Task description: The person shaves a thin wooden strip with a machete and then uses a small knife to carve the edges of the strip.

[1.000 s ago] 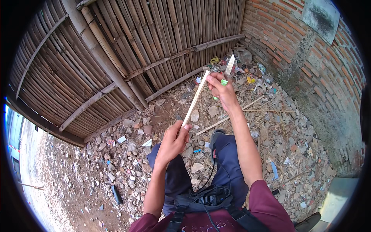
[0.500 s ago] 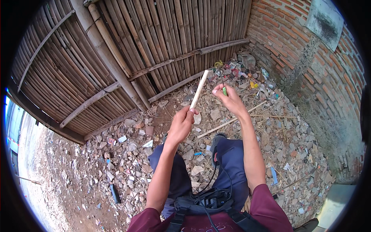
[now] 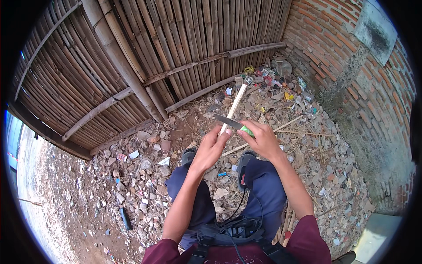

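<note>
My left hand (image 3: 212,147) is closed around the lower end of a pale wooden strip (image 3: 237,100), which slants up and away from me. In my right hand (image 3: 262,140) is a knife with a green handle (image 3: 247,130). Its grey blade (image 3: 226,120) lies across the strip just above my left thumb, pointing left. Whether the edge bites into the wood, I cannot tell. Both hands are close together above my knees.
Stones and litter cover the ground (image 3: 145,176). Long thin strips (image 3: 281,126) lie beyond my right hand. A bamboo fence (image 3: 193,39) stands ahead, meeting a brick wall (image 3: 334,53) at the right. A dark blue object (image 3: 125,218) lies at the left.
My right hand has turned and come down to the left, bringing the knife blade across the strip. The strip's far end has shifted slightly right.
</note>
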A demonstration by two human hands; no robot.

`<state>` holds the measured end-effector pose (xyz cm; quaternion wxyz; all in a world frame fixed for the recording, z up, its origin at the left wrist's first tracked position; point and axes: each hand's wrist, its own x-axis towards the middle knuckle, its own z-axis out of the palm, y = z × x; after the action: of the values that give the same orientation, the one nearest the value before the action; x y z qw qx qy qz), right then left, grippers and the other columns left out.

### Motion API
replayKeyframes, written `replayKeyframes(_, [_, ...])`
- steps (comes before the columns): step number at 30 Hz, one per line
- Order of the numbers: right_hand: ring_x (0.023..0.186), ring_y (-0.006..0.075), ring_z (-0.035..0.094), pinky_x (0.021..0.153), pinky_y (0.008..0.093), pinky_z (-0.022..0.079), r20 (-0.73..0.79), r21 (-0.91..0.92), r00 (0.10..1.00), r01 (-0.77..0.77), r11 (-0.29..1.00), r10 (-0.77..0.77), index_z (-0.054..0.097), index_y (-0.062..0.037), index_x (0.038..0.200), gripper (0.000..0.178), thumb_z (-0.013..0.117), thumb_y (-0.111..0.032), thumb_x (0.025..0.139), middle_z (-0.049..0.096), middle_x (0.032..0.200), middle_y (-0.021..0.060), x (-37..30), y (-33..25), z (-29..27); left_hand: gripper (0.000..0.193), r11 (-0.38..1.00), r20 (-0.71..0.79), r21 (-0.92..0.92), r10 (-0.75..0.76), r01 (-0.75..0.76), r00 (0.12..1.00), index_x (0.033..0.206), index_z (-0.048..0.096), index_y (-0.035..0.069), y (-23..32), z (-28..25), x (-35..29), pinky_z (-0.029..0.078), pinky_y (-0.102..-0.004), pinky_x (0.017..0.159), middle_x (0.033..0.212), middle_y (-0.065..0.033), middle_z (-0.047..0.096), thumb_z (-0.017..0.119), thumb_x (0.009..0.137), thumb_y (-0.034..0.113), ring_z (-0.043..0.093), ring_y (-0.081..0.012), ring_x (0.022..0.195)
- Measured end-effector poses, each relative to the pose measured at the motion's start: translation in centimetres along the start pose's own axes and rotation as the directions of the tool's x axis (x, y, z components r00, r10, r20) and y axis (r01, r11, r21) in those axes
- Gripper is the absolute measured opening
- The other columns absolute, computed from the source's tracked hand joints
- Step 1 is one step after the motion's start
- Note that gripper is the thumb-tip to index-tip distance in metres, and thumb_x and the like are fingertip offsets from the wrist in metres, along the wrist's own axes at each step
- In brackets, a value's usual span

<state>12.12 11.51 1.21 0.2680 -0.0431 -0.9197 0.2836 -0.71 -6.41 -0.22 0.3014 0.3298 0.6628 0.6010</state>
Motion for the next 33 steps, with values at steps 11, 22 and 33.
replayKeyframes(11, [0.093,0.0429,0.068,0.083,0.0502,0.055,0.070,0.046,0.997,-0.020,0.999,0.017,0.064,-0.0027,0.142,0.048,0.068,-0.024,0.100,0.067,0.104,0.0222,-0.4,-1.8,0.3,0.043,0.976,-0.132,0.206,0.101,-0.073,0.986,0.098,0.063,0.001,0.6,-0.5,-0.4,0.034,-0.0294,0.053,0.065,0.0043,0.044,0.049,0.116,0.037,0.039,-0.0056,0.059])
replayKeyframes(22, [0.089,0.0373,0.072,0.078,0.0435,0.057,0.057,-0.018,0.998,0.014,1.000,-0.013,0.066,-0.0049,0.141,0.045,0.068,-0.015,0.097,0.073,0.106,0.0182,-0.5,-2.0,-0.1,0.040,0.984,-0.133,0.152,0.112,-0.092,0.985,0.094,0.060,0.003,0.5,-0.9,-0.7,0.034,-0.0286,0.054,0.066,0.0049,0.043,0.050,0.116,0.033,0.039,-0.0050,0.061])
replayKeyframes(33, [0.072,0.0399,0.067,0.064,0.0476,0.049,0.052,0.010,0.998,0.021,1.000,-0.021,0.067,-0.0016,0.104,0.023,0.068,-0.024,0.100,0.068,0.083,0.0178,-0.5,-1.9,-0.1,0.037,0.974,0.079,-0.226,-0.005,0.023,0.997,0.110,0.059,0.003,0.3,-1.4,-1.1,0.024,-0.0255,0.047,0.067,0.0079,0.033,0.043,0.119,0.035,0.027,-0.0043,0.052])
